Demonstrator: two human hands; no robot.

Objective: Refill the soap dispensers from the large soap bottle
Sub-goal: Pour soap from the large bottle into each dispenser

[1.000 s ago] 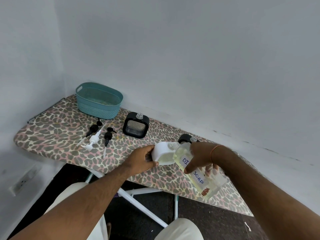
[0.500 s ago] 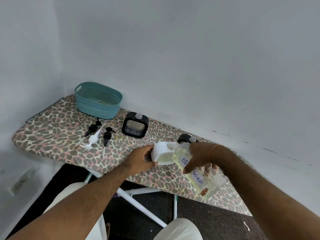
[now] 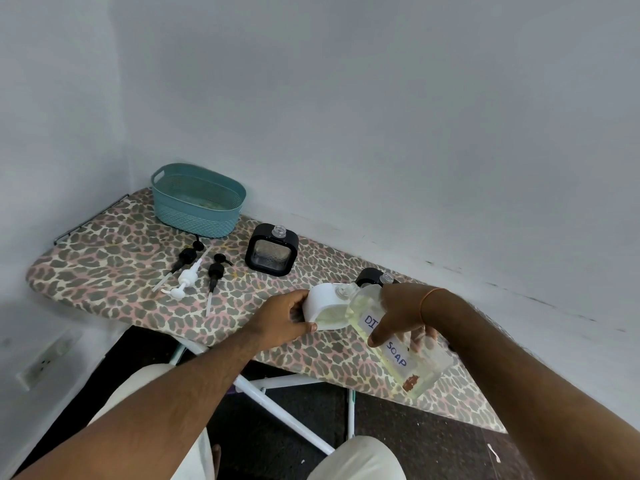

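My right hand (image 3: 398, 313) grips the large clear soap bottle (image 3: 412, 362), labelled SOAP, tilted with its mouth down against the open neck of a white square dispenser (image 3: 325, 306). My left hand (image 3: 284, 320) holds that white dispenser by its left side on the leopard-print board (image 3: 104, 268). Pale yellowish soap shows inside both. A black square dispenser (image 3: 272, 254) with an open neck stands behind. Another black dispenser (image 3: 372, 277) is mostly hidden behind my right hand.
Two black pump heads (image 3: 185, 258) (image 3: 215, 271) and a white pump head (image 3: 185, 280) lie loose on the board's left part. A teal basket (image 3: 197, 202) stands at the far left by the wall. The board's white legs (image 3: 277, 414) and dark floor lie below.
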